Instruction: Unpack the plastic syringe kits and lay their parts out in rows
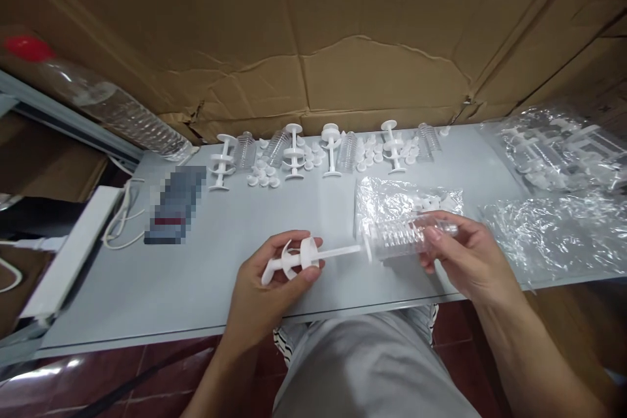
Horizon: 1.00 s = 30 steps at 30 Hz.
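My left hand (pixel 281 284) grips a white plastic plunger (pixel 309 253) by its collar, with the curved finger grip beside the palm. The plunger's rod points right and ends in a disc at the mouth of a clear ribbed barrel (pixel 399 238). My right hand (pixel 465 255) holds that barrel near its narrow end, fingers wrapped round it. Whether the disc is inside the barrel or just at its rim, I cannot tell. Under the barrel lies a clear plastic bag (pixel 372 199) with small white pieces (pixel 438 202) in it.
Along the back stand several white plungers (pixel 294 153), clear barrels (pixel 245 151) and small white nozzles (pixel 264 176). Filled plastic bags (pixel 563 153) and a crumpled bag (pixel 563 235) lie right. At left are a water bottle (pixel 122 111), a blurred dark item (pixel 176 206) and a white cable (pixel 120 225). Cardboard (pixel 304 26) rises behind.
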### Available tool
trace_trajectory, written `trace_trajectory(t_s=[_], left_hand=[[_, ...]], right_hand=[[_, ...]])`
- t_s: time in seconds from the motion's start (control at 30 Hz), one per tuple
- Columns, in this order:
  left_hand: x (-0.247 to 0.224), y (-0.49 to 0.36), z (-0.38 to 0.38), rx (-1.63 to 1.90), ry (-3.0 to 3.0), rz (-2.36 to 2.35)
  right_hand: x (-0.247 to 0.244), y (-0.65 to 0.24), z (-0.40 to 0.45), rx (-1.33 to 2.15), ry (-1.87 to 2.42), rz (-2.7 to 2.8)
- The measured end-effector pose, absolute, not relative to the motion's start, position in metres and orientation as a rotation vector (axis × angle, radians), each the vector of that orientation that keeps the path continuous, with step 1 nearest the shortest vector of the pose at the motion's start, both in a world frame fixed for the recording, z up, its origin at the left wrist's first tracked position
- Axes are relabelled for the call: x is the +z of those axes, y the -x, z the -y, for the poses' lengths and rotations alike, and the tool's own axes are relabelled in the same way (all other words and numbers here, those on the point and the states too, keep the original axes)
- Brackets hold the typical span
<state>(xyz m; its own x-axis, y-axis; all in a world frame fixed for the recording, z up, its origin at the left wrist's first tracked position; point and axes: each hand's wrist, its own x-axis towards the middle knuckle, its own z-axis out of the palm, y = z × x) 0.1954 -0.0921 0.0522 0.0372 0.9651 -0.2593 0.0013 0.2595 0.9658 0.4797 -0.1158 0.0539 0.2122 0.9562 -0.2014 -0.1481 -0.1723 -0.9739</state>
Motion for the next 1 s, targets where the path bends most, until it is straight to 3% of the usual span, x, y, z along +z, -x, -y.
trace_trajectory(t_s=[0.2, 0.33, 0.57, 1.0], left_hand=[[0.052, -0.182, 0.083, 1.174, -1.03, -1.172], [0.071, -0.198, 0.063, 1.051, -1.166, -1.107], [0.101, -0.309, -0.003, 1.025, -1.85, -0.978], [0.083, -0.499, -0.086, 0.74, -2.366, -1.295]], right_hand=[[0.08, -0.546, 0.118, 1.024, 1.186, 0.664], [0.104, -0.596, 0.102, 0.873, 1.23, 0.505], [0.112, -0.634, 0.03, 0.965, 1.624, 0.582], [0.069, -0.677, -0.049, 0.74, 2.21, 1.073]])
